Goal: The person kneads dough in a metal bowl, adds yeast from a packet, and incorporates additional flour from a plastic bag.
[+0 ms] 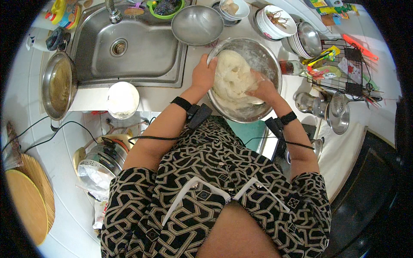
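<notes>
A large stainless steel mixing bowl (pixel 274 61) stands on the counter before me, its inner wall smeared with flour. Inside it a big pale lump of dough (pixel 230 72) lies toward the left wall, its surface uneven and dented. My left hand (pixel 205 73) grips the bowl's left rim, thumb at the edge beside the dough. On the dough's right side, my right hand (pixel 265 87) has its fingers dug into the mass, the fingertips partly hidden by it. Both wrists wear black straps with cabled devices.
Left of the bowl is a steel sink (pixel 138 61); a container of white powder (pixel 123 99) sits at the counter's front edge. An empty steel basin (pixel 197 25) is behind. Stacked bowls (pixel 277 22), a glass jar (pixel 292 67) and a wire rack (pixel 338 72) crowd the right.
</notes>
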Demonstrator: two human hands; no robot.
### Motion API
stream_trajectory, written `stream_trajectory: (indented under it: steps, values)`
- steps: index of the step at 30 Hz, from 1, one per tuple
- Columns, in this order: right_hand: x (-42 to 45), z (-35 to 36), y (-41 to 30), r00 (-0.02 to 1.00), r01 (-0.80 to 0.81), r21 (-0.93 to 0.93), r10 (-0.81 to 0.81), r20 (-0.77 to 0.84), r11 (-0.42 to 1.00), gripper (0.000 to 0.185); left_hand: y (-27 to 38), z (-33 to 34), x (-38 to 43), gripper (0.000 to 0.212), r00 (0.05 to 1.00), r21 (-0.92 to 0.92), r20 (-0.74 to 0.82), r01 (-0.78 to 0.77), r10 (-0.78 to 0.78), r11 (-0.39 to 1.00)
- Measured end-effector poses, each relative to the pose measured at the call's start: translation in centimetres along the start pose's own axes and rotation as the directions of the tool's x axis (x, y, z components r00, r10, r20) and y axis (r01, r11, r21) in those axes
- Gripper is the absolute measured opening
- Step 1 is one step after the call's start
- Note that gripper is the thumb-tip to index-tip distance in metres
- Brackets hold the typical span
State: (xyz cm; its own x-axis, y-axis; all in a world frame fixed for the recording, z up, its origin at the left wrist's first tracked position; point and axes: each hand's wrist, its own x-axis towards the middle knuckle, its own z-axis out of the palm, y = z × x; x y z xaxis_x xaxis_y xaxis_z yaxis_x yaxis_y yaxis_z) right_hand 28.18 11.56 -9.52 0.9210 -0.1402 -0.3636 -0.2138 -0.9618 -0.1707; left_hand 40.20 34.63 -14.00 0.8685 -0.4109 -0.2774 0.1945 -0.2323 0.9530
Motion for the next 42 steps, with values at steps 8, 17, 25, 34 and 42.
stream_trajectory:
  steps: [8, 17, 25, 34, 42]
  values:
    - [-0.9, 4.7, 0.6, 0.905, -0.415, 0.044, 0.407, 0.124, 0.909, 0.093, -0.4, 0.7, -0.2, 0.042, 0.995, 0.016, -0.097, 0.014, -0.012, 1.0]
    - [-3.3, 1.1, -7.8, 0.888, -0.448, 0.45, 0.443, 0.124, 0.773, 0.094, 0.0, 0.3, -0.2, 0.036, 0.997, 0.02, -0.074, 0.001, 0.001, 1.0]
    - [-2.3, 2.2, -11.5, 0.989, -0.124, 0.357, 0.145, -0.032, 0.926, 0.077, 0.4, 0.0, -0.2, 0.034, 0.999, 0.02, -0.048, 0.022, -0.021, 1.0]
    - [1.9, 4.9, -10.0, 0.985, 0.138, -0.045, -0.133, 0.109, 0.989, 0.053, 0.2, 0.0, -0.1, 0.033, 0.999, 0.009, -0.05, -0.001, 0.002, 1.0]
    - [4.7, 5.7, -9.6, 0.968, 0.126, -0.258, -0.061, 0.244, 0.958, 0.037, 0.0, 0.3, -0.3, 0.032, 0.997, 0.029, -0.074, -0.008, 0.01, 1.0]
